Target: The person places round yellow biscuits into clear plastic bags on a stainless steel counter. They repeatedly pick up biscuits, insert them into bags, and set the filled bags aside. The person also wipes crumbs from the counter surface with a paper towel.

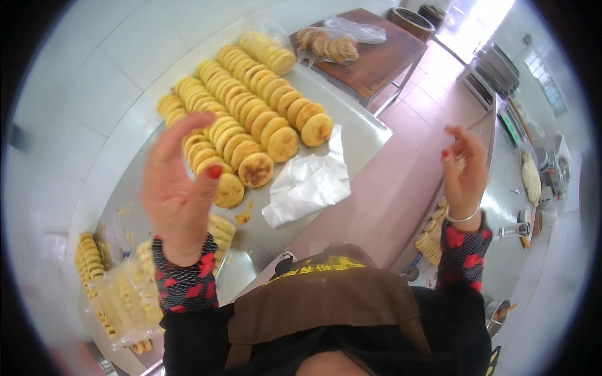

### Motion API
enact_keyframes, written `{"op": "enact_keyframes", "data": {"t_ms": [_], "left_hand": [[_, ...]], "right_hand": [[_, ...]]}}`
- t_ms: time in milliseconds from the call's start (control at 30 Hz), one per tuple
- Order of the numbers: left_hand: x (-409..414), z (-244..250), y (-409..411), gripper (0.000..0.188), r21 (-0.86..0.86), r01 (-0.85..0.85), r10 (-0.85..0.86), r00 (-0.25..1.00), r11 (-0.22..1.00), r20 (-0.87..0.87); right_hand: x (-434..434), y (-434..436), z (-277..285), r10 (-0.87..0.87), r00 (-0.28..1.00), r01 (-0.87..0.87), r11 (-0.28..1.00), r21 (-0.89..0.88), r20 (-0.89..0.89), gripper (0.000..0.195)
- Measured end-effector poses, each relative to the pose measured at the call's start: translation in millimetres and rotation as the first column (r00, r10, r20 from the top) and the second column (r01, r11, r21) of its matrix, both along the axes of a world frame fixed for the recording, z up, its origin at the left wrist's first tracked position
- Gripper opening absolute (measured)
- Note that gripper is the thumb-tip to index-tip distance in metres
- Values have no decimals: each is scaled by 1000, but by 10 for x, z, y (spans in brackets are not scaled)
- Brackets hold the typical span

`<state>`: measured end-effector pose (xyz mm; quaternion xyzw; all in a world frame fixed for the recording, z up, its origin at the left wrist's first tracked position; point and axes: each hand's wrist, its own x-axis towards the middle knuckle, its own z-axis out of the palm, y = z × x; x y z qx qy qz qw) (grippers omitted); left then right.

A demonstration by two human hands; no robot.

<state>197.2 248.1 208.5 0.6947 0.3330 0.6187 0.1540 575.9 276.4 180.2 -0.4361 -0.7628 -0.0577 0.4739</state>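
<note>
My left hand is raised over the steel table, fingers curved apart and empty, a little blurred. Beyond it, several long rows of round golden flatbreads stand on edge, overlapping, some with browned faces. An empty, crumpled clear plastic bag lies at the near end of these rows. Off to the right, my right hand is held up above the floor beside another counter, its fingers apart with nothing seen between them. A bracelet circles that wrist.
Bagged flatbreads lie at the far end of the rows; more bagged ones are at lower left. A wooden table bears browned flatbreads in plastic. The right counter holds pale dough pieces, a glass jar and a scale.
</note>
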Motion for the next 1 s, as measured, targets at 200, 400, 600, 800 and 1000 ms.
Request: {"op": "enact_keyframes", "data": {"t_ms": [200,400,600,800,1000], "left_hand": [[761,-790,466,42,-482,83,-32,993,872,113],[1432,-1473,1172,43,-662,16,59,994,749,91],[1949,-1827,1943,41,-712,-69,155,986,698,56],[1932,-2476,3038,44,-716,-233,215,970,659,-118],[1741,-3030,4612,52,-771,-315,356,926,554,-122]], "right_hand": [[1038,-126,-972,-272,938,176,907,-382,-214,36],[2067,-98,-1412,-364,904,167,785,-597,-225,33],[2549,268,-1407,-290,918,69,787,-613,-270,31],[2741,798,-1540,-248,925,16,782,-623,-288,31],[3052,1289,-1521,-322,934,130,709,-693,-153,32]]}}
